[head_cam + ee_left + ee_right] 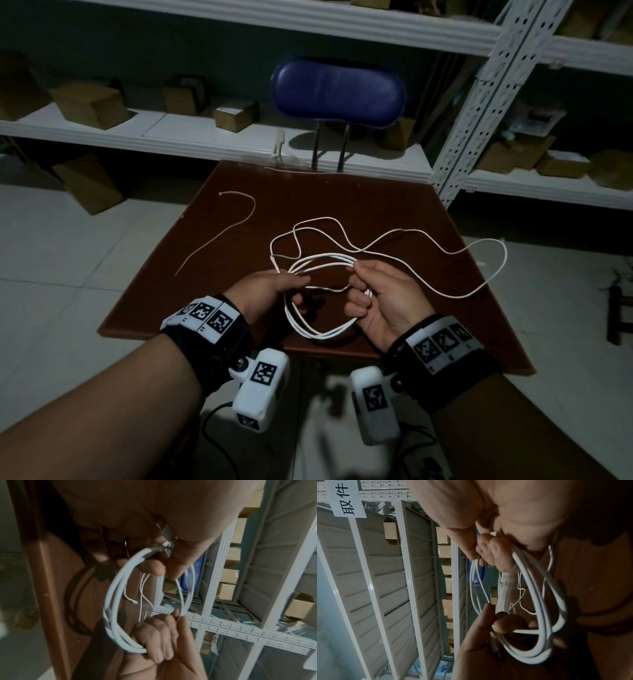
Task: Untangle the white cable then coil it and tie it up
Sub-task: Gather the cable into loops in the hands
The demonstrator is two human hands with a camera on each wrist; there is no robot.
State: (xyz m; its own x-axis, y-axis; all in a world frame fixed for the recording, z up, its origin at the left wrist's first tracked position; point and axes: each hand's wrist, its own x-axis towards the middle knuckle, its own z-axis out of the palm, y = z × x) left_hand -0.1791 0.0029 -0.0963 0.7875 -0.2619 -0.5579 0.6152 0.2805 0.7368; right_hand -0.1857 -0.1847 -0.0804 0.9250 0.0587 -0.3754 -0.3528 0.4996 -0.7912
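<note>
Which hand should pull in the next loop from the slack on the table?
Right, probably. The loose white cable trails off to the right and leads to the right hand, whose thumb and forefinger pinch it. The left hand grips the coil and looks best kept as the anchor.

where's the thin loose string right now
In the head view the thin string lies alone on the brown table's far-left part, left of the white cable, away from both hands.

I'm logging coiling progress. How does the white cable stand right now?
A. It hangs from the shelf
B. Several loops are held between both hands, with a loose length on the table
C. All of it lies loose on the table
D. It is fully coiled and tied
B: the left hand and right hand hold the white cable in several loops, while a loose length trails over the table.
</note>
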